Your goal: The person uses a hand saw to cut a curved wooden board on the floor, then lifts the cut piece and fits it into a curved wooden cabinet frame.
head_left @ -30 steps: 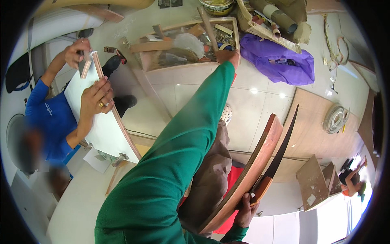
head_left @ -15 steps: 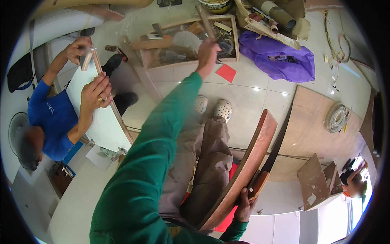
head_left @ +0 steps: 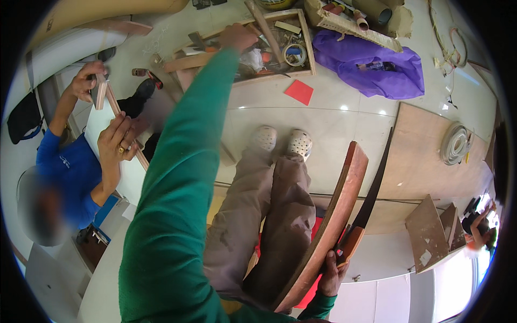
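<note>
My left hand is stretched over a wooden tray box full of tools and scraps. It is blurred, and its fingers are hidden. Nearby in the box are a wooden handle, a roll of tape and crumpled clear plastic. My right hand, low on the right, is closed around the orange-brown handle of a handsaw, its dark blade pointing away. Against that hand's thumb side rests a long reddish-brown plank, tilted beside my right leg.
A co-worker in blue on the left holds a wood piece at a white board's edge. A purple bag, a cardboard box and a red square lie ahead. Right are a plywood sheet and a cable coil.
My left hand has moved left across the tray box, uncovering the roll of tape. My right hand still holds the handsaw beside the plank.
</note>
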A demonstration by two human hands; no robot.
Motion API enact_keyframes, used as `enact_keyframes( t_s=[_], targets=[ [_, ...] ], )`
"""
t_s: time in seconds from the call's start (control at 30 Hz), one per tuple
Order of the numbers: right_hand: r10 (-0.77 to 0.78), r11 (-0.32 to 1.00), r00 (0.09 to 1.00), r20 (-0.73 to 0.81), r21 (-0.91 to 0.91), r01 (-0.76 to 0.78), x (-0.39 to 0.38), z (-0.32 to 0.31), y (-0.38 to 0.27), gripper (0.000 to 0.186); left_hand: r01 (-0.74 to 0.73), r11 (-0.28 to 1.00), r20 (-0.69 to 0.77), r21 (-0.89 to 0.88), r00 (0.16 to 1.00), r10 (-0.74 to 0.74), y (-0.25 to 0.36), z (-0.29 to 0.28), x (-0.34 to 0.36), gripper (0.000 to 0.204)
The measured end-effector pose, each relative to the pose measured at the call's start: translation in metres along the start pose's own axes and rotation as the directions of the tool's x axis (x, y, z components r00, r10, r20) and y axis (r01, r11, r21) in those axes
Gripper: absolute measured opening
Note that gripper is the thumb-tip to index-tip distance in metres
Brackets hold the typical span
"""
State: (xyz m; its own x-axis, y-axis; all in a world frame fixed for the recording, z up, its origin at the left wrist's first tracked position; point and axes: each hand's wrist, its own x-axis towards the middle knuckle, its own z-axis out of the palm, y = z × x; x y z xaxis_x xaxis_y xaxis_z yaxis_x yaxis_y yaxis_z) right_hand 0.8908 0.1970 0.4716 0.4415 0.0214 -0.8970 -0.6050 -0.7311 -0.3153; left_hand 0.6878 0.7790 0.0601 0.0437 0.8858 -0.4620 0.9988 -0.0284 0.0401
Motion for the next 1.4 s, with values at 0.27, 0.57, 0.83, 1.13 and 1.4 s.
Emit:
enact_keyframes(
  t_s=[0.27, 0.57, 0.83, 1.13, 1.4],
  targets=[
    [0.038, 0.999, 0.999, 0.037, 0.006, -0.038, 0.002, 0.002, -0.007, 0.065, -0.305, 0.918, 0.059, 0.254, 0.952, 0.300, 0.005, 0.013, -0.013, 0.062],
    [0.029, 0.998, 1.000, -0.008, -0.055, -0.030, -0.001, -0.004, -0.003, 0.059, -0.193, 0.965, -0.100, -0.175, 0.979, 0.177, 0.004, -0.056, -0.025, 0.056],
    [-0.024, 0.999, 0.999, -0.039, -0.049, 0.022, -0.006, -0.004, 0.000, 0.049, 0.162, 0.603, 0.335, -0.781, 0.923, 0.186, 0.014, -0.114, -0.001, 0.058],
    [0.010, 0.998, 0.998, -0.068, 0.070, -0.005, -0.008, 0.000, 0.001, 0.049, 0.484, -0.068, 0.456, -0.872, 0.855, 0.246, 0.017, 0.002, -0.021, 0.040],
    [-0.001, 0.999, 0.997, -0.074, 0.052, 0.005, -0.006, -0.007, 0.007, 0.046, 0.565, -0.287, 0.509, -0.774, 0.824, 0.250, 0.064, 0.010, -0.049, 0.042]
  ],
)
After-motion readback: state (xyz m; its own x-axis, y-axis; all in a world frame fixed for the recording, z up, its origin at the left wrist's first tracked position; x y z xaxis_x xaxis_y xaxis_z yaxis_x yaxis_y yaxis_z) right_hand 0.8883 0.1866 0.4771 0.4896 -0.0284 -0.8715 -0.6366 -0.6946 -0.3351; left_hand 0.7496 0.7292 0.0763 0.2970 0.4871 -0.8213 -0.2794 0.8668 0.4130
